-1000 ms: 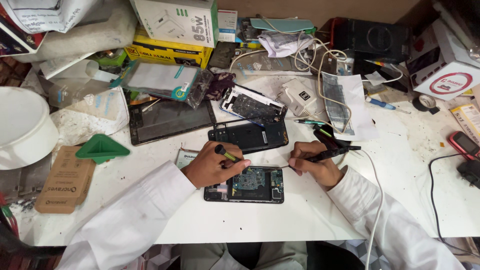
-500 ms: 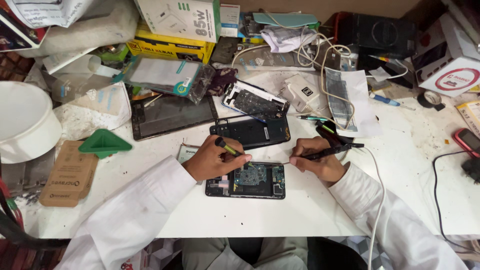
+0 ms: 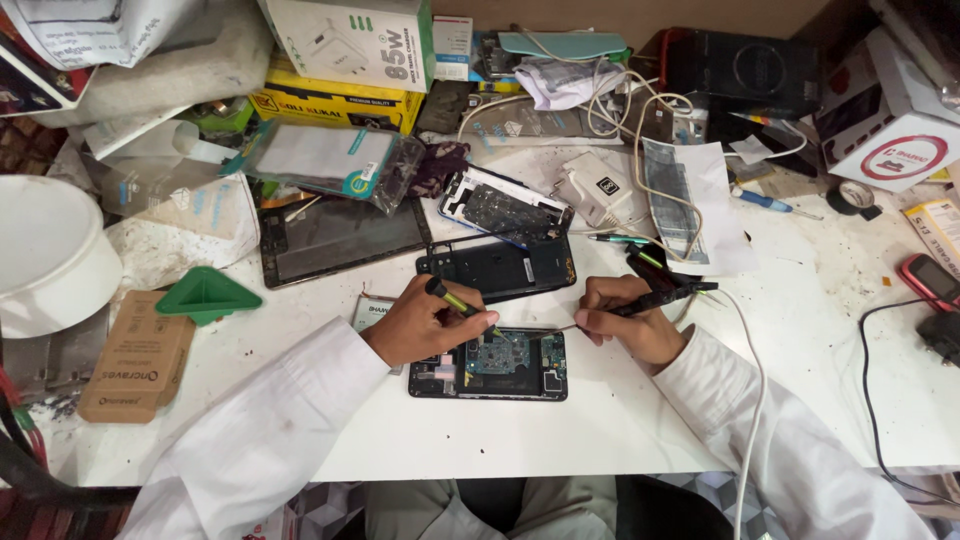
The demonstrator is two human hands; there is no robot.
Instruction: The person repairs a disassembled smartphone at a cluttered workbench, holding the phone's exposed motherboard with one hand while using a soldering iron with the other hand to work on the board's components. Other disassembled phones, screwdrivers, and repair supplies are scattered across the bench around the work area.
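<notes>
White worktop (image 3: 620,420) carrying an opened phone (image 3: 489,363), circuit board up, at near centre. Left hand (image 3: 420,322) is closed around a screwdriver (image 3: 462,305), its tip down on the board. Right hand (image 3: 628,318) is closed around a black soldering iron (image 3: 665,296), tip pointing left at the phone's right end; a white cable (image 3: 748,400) trails near. Just beyond lie a black phone frame (image 3: 497,268) and a second back cover (image 3: 506,207). A dark tablet (image 3: 340,235) and a green wedge (image 3: 207,294) lie to the left.
</notes>
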